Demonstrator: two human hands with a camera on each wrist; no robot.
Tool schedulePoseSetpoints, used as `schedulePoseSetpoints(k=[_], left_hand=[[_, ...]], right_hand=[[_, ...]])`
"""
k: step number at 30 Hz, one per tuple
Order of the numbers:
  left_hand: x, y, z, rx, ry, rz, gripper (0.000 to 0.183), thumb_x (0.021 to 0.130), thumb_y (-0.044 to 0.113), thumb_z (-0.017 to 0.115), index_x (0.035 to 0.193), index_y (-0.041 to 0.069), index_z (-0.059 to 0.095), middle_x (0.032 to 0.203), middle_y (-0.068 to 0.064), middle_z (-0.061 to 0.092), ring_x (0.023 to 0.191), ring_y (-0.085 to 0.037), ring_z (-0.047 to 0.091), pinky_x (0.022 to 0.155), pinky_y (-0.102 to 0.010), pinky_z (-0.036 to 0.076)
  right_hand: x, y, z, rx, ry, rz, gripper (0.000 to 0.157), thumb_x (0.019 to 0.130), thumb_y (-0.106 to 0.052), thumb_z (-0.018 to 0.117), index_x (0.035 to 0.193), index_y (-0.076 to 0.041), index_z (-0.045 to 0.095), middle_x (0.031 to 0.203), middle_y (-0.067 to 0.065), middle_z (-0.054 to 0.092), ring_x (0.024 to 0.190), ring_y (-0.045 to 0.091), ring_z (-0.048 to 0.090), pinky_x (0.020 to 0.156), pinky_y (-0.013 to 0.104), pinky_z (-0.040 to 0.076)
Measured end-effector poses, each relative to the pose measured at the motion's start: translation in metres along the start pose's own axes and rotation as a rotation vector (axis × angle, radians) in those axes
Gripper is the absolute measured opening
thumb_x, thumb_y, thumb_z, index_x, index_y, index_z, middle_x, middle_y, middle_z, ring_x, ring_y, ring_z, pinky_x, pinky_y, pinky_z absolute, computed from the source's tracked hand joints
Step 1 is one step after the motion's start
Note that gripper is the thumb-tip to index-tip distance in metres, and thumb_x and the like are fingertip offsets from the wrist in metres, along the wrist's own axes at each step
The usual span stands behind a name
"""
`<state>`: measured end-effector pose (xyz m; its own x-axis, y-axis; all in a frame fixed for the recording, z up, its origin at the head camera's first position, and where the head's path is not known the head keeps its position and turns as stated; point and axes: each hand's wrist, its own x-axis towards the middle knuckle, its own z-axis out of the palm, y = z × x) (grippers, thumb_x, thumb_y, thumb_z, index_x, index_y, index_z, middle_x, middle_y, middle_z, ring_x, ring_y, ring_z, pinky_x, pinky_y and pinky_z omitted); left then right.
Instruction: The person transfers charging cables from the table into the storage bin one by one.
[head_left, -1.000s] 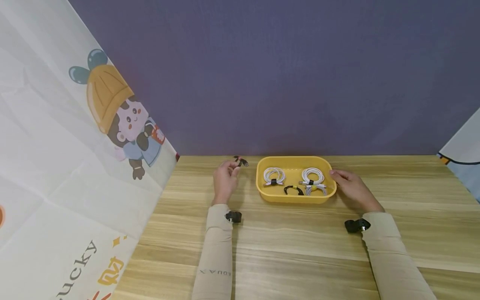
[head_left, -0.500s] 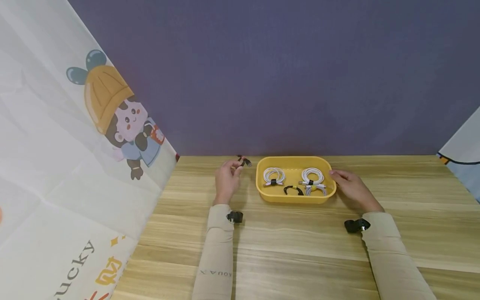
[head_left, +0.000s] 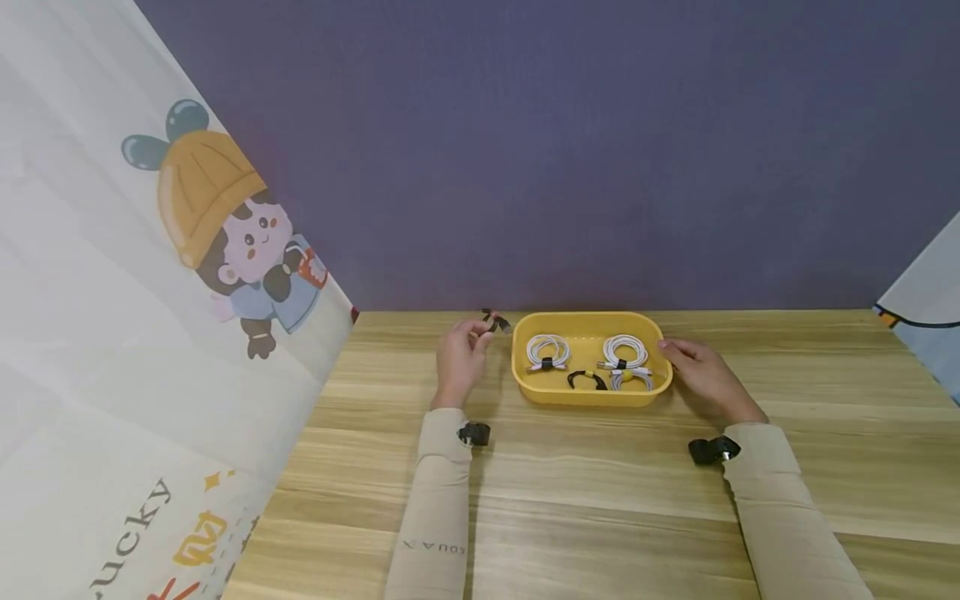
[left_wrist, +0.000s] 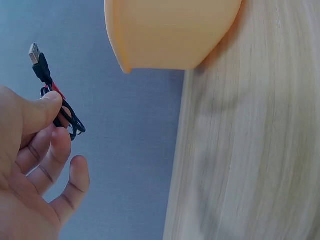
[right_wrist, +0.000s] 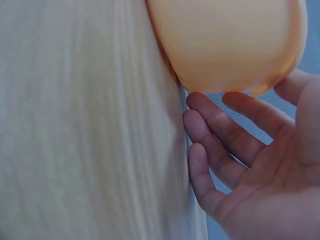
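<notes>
Left of the yellow bin point(head_left: 592, 400), my left hand point(head_left: 461, 354) pinches a small coiled black USB cable point(head_left: 497, 323) between thumb and fingers. In the left wrist view the USB cable point(left_wrist: 42, 70) has a red tie, and its metal plug points up and away. My right hand point(head_left: 705, 375) grips the bin's right end, thumb at the rim and fingertips against the outer wall, as the right wrist view shows with the bin point(right_wrist: 225, 45). Inside lie a white coiled cable point(head_left: 547, 348) on the left, another white cable point(head_left: 626, 350), a grey-white cable point(head_left: 632, 382) and a black cable point(head_left: 587, 380).
The bin stands on a wood-grain table point(head_left: 585, 500), near its back edge. A dark blue-purple panel point(head_left: 562, 150) rises behind. To the left hangs a white sheet point(head_left: 75, 333) printed with a cartoon figure point(head_left: 247, 237); another printed sheet point(head_left: 926, 300) is at the right.
My left hand has moved slightly right with the black USB cable, closer to the bin's left rim. My right hand and the bin have stayed put.
</notes>
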<state>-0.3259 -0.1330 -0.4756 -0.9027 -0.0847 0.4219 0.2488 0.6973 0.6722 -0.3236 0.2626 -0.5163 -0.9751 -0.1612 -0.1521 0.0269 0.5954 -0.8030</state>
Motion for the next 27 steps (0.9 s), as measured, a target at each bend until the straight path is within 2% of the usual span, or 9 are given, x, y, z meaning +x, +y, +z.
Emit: schedulePoseSetpoints(k=[10,27], left_hand=[[-0.001,0.004,0.007,0.025,-0.015,0.018,0.013,0.096,0.021,0.072,0.102,0.01,0.075,0.097,-0.004,0.072,0.076,-0.018,0.067,0.066,-0.032,0.056],[-0.006,0.018,0.013,0.04,-0.016,0.056,0.008,0.094,0.017,0.074,0.098,0.01,0.075,0.094,-0.003,0.072,0.074,-0.016,0.065,0.065,-0.028,0.054]], right_hand=[[0.005,0.007,0.002,0.003,0.006,-0.01,0.084,0.104,-0.066,0.032,0.158,-0.001,0.033,0.161,0.03,0.032,0.148,0.055,0.026,0.116,0.072,0.028],[0.003,0.01,0.003,0.0,0.021,-0.037,0.083,0.105,-0.065,0.032,0.157,-0.001,0.036,0.161,0.03,0.033,0.148,0.055,0.026,0.117,0.072,0.027]])
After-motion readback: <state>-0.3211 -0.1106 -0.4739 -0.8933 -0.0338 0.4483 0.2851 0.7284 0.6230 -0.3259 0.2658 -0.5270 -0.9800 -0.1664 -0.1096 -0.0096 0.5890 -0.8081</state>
